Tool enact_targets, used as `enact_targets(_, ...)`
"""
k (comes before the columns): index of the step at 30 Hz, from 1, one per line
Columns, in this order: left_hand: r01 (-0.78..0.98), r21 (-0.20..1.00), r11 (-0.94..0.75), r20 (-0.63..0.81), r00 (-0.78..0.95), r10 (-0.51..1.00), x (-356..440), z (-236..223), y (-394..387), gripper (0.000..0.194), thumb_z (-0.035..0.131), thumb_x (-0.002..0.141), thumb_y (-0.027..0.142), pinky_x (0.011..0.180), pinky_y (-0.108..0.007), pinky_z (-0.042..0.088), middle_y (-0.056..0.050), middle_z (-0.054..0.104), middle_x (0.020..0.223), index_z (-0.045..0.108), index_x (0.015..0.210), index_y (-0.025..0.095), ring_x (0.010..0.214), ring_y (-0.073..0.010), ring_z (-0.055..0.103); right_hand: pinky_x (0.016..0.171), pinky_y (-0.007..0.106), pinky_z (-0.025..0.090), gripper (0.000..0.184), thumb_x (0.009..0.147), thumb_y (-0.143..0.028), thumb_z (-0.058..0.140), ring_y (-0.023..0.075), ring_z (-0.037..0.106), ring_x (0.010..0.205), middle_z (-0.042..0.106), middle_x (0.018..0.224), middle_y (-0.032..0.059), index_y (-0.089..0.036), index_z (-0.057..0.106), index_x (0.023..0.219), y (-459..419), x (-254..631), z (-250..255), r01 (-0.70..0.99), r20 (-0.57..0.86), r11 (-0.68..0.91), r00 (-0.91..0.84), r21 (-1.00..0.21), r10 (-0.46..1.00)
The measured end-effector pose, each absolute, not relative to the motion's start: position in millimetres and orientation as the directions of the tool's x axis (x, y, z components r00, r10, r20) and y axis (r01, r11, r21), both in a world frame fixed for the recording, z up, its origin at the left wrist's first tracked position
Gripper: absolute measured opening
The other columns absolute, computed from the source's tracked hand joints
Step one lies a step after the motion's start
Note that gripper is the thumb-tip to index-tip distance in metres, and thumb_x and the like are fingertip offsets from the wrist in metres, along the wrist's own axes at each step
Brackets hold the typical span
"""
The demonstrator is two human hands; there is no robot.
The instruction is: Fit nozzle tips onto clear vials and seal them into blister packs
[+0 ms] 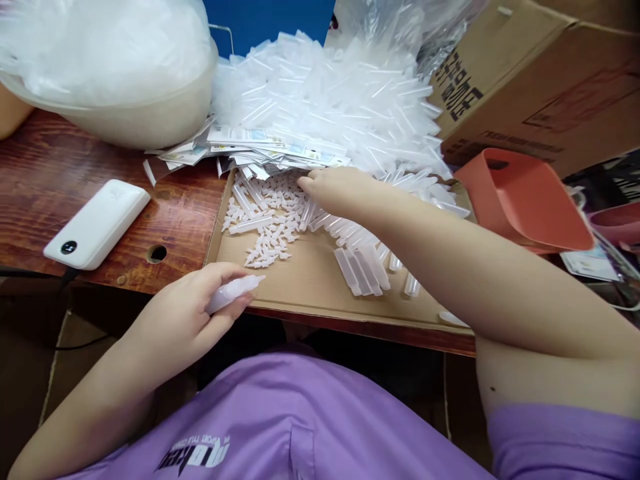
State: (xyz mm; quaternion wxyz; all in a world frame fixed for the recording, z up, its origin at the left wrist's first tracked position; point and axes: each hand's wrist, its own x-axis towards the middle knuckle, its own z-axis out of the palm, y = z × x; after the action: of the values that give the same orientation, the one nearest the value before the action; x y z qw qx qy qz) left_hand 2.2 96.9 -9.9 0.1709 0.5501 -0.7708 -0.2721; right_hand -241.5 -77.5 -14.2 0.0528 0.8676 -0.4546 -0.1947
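Observation:
My left hand is closed around a translucent plastic tube with a pointed tip, held over the near edge of the cardboard tray. The tip points to the right. Farther in, my right hand reaches down by the small white pointed plastic tips. Its fingers look drawn together, but what they hold, if anything, is hidden. Clear plastic tubes lie below my right wrist. Several flat frosted pieces rest side by side in the tray under my forearm.
A large heap of clear tubes rises behind printed cards. To the left are a bag-filled bowl and a white power bank on the wooden table. An orange-red bin and a cardboard box stand right.

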Motion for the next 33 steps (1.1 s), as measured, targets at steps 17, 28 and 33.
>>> enact_targets(17, -0.684, 0.297, 0.666, 0.022, -0.693, -0.721, -39.0, -13.1, 64.6, 0.026, 0.051, 0.082, 0.008, 0.070, -0.032, 0.051, -0.006, 0.074, 0.089, 0.068, 0.100, 0.016, 0.079, -0.0232, 0.068, 0.070, 0.030, 0.037, 0.024, 0.092, -0.011, 0.050, 0.0193, 0.053, 0.092, 0.062, 0.108, 0.0107, -0.013, 0.067, 0.108, -45.1, -256.2, -7.7, -0.419, -0.287, -0.864, 0.822, 0.280, -0.492)
enact_targets(28, -0.591, 0.250, 0.767, -0.060, -0.800, -0.597, -83.8, -25.9, 74.0, 0.017, 0.052, 0.093, 0.018, 0.068, -0.037, 0.050, -0.005, 0.073, 0.088, 0.065, 0.102, 0.014, 0.075, -0.0245, 0.065, 0.074, 0.031, 0.035, 0.031, 0.099, -0.012, 0.036, 0.0191, 0.057, 0.094, 0.070, 0.110, 0.0083, -0.012, 0.063, 0.114, -48.3, -261.6, -29.7, -0.389, -0.183, -0.840, 0.858, 0.377, -0.480)
enact_targets(33, -0.579, 0.219, 0.785, -0.121, -0.815, -0.567, -92.7, -24.1, 68.4, 0.018, 0.047, 0.095, 0.017, 0.069, -0.038, 0.050, -0.006, 0.072, 0.090, 0.062, 0.104, 0.015, 0.078, -0.0242, 0.063, 0.076, 0.031, 0.042, 0.033, 0.098, -0.011, 0.037, 0.0203, 0.060, 0.097, 0.070, 0.113, 0.0091, -0.014, 0.060, 0.121, -44.3, -282.1, -22.3, -0.489, 0.020, -0.807, 0.859, 0.331, -0.512)
